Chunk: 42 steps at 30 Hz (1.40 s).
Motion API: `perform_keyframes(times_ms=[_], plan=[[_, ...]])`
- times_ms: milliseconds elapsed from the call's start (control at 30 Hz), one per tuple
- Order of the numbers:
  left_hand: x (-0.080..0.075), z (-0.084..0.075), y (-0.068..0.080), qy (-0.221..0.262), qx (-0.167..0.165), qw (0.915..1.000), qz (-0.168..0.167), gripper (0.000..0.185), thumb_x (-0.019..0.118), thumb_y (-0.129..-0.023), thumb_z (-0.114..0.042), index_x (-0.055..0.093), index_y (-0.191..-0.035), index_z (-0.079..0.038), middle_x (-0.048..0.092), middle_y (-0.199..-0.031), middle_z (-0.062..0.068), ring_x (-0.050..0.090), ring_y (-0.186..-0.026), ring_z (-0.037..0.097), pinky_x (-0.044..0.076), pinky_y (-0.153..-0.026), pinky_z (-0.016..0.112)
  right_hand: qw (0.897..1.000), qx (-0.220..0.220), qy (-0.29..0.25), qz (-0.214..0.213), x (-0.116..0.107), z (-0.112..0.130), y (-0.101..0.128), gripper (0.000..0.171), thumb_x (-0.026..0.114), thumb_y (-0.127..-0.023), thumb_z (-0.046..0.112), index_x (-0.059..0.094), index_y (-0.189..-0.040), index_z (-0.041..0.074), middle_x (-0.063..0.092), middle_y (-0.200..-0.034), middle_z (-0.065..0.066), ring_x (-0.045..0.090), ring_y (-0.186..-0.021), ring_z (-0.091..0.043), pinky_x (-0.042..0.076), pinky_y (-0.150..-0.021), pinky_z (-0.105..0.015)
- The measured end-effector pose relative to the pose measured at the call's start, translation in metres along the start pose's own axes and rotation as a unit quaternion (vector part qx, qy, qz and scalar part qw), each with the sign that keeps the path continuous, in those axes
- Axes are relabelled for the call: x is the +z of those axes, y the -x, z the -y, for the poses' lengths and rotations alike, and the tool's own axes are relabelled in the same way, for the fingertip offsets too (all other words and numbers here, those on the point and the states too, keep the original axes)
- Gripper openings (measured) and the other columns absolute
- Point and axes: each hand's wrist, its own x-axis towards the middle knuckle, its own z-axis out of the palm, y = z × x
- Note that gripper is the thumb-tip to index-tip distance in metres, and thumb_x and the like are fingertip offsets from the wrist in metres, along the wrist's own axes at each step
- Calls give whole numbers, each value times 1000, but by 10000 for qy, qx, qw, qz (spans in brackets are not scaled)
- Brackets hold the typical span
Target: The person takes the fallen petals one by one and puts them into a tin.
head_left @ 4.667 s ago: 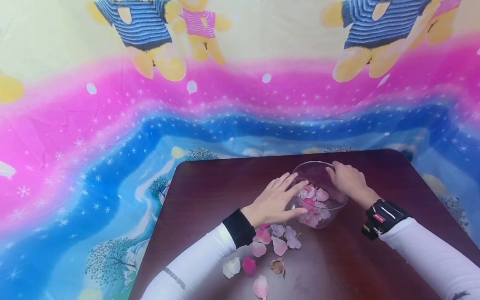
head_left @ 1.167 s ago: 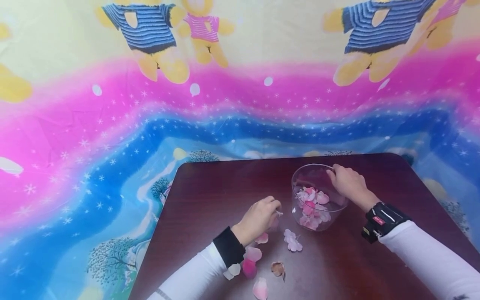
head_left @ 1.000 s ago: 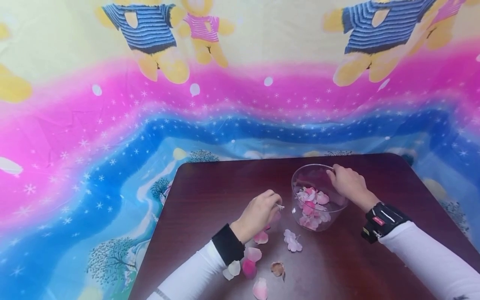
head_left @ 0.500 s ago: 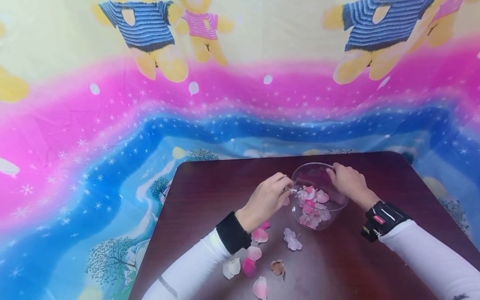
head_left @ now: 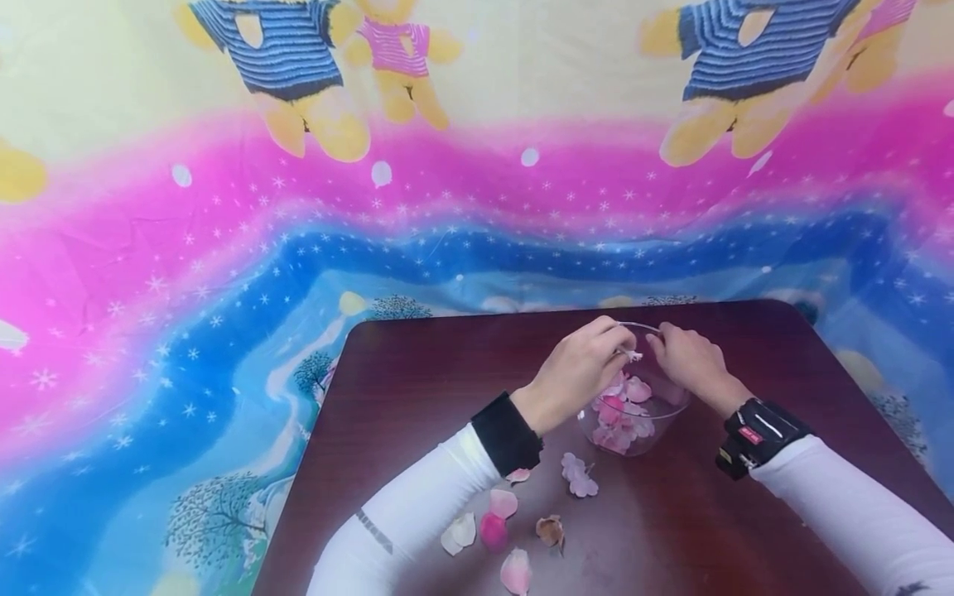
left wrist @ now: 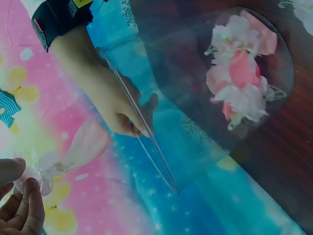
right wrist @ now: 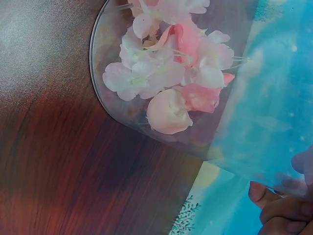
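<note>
Bear-printed cloth (head_left: 477,194) hangs behind a dark red-brown bench (head_left: 425,372), on whose right half we find a clear container (head_left: 663,426) with pink and white blossoms (head_left: 624,422) at its bottom. Above its mouth, we see the left hand (head_left: 572,372) pinching a pale flower (left wrist: 87,146); the right hand (head_left: 689,360), just apart from it, grips the rim. Nearer us lie a lilac sprig (head_left: 578,477), pink petals (head_left: 493,531), white petals (head_left: 458,534) and a curled brown piece (head_left: 550,531).
</note>
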Motion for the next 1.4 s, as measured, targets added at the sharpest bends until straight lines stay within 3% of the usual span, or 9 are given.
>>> perform_keyframes(times_ms=[167, 267, 367, 467, 567, 900, 1400], plan=[[12, 4, -3, 4, -82, 9999, -70, 9, 70, -95, -12, 69, -105, -11, 66, -102, 0, 64, -90, 8, 52, -84, 13, 10000, -21, -24, 29, 0, 1, -1, 35, 46, -106, 33, 54, -90, 3, 51, -67, -11, 56, -64, -30, 41, -51, -41], [25, 10, 1, -134, -229, 9995, 185, 14, 71, -95, -15, 70, -108, -11, 67, -107, 0, 66, -97, 8, 52, -90, 12, 10000, -28, -25, 12, 0, 1, -1, 35, 46, -106, 33, 55, -93, 2, 54, -68, -13, 59, -66, -32, 43, -51, -44], [38, 16, 8, -608, -447, 9914, 1070, 37, 68, -97, -35, 66, -128, -15, 66, -130, 2, 61, -123, 12, 48, -106, 20, 10000, -32, -3, 35, 1, 1, -1, 35, 46, -106, 33, 57, -97, 1, 60, -73, -17, 63, -72, -37, 47, -54, -49], [46, 20, 16, -969, -711, 9675, 2224, 68, 55, -97, -62, 45, -153, -25, 43, -160, 3, 35, -152, 21, 32, -124, 36, 10000, -38, 5, 49, 2, 1, -1, 36, 46, -106, 33, 58, -100, -1, 65, -80, -21, 66, -78, -42, 50, -58, -56], [48, 20, 21, -1038, -901, 9489, 2842, 78, 40, -95, -75, 23, -161, -36, 20, -171, 1, 11, -160, 25, 19, -129, 47, 10000, -36, 20, 8, 1, 0, -1, 36, 47, -105, 32, 59, -101, -1, 66, -81, -21, 67, -79, -43, 50, -60, -58], [45, 18, 22, -990, -937, 9487, 2854, 79, 37, -94, -77, 16, -161, -41, 12, -172, 0, 3, -161, 24, 12, -130, 47, 10000, -23, -11, 58, 1, 2, -2, 36, 47, -105, 32, 59, -103, -2, 65, -79, -20, 66, -76, -41, 50, -57, -55], [41, 21, 33, -1024, -845, 9527, 2733, 78, 38, -95, -76, 18, -161, -40, 17, -171, 2, 8, -161, 26, 14, -129, 48, 10000, -19, -7, 18, 0, 0, -3, 36, 48, -105, 32, 59, -104, -3, 65, -80, -23, 66, -78, -44, 50, -58, -56]])
